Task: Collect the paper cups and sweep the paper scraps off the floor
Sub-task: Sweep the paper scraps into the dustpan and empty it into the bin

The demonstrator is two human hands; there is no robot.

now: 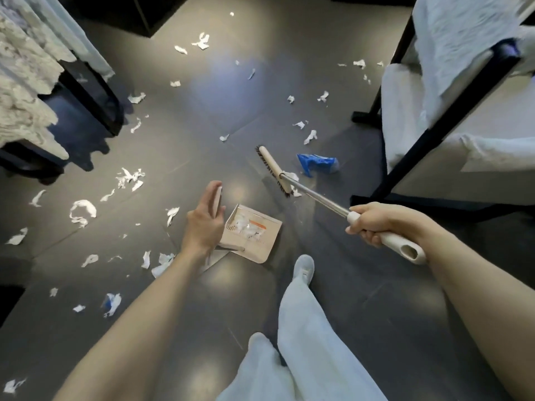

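My right hand (373,224) grips the white end of a broom's metal handle. The broom head (273,172) rests on the dark floor ahead of me, with a white scrap against its bristles. My left hand (202,224) holds the upright handle of a beige dustpan (254,241), which lies on the floor with a few white scraps in it. A crushed blue paper cup (318,164) lies just right of the broom head. Torn white paper scraps (82,212) are scattered over the floor, thickest on the left. A blue-and-white crumpled piece (111,303) lies at the lower left.
A black-framed bed (451,117) with pale bedding stands on the right. Another black frame draped with pale cloth (26,82) stands on the left. My legs and one shoe (304,266) are just behind the dustpan. Dark furniture (150,13) stands at the back.
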